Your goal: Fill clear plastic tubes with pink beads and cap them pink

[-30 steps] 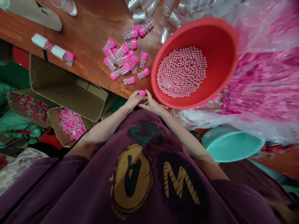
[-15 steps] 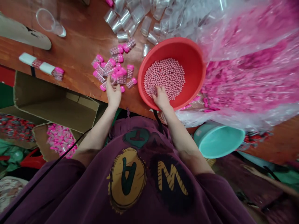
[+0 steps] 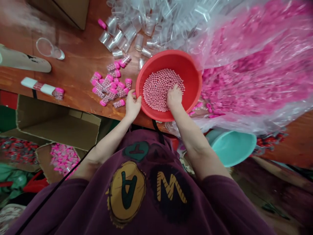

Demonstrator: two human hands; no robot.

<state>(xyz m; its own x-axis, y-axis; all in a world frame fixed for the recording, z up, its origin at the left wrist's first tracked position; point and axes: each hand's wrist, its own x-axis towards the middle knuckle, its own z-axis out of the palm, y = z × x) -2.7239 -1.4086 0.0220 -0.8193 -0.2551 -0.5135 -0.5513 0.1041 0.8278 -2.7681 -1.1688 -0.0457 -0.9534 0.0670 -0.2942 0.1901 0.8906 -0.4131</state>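
My right hand (image 3: 174, 97) is down in the pink beads (image 3: 156, 88) inside the red bowl (image 3: 193, 85). Its fingers are curled, and what they hold is hidden. At the bowl's left rim is my left hand (image 3: 133, 106), thumb and fingers apart, with the thumb at the rim. A bit of pink shows between them, perhaps the cap of a small bottle, and I see no firm grip on it. To the left lie several clear bottles (image 3: 107, 85) filled with beads and closed with bright pink caps.
Behind the bowl are loose clear bottles (image 3: 129, 32). A large plastic bag of pink pieces (image 3: 244, 88) spreads to the right, above a turquoise basin (image 3: 234, 148). Below the table's left edge stand cardboard boxes (image 3: 56, 116), one containing pink-capped pieces (image 3: 64, 156). A cable crosses my left arm.
My left hand has moved right, from the filled bottles to the bowl's rim. My right hand has gone further into the beads, its fingers now more hidden. The view has shifted slightly.
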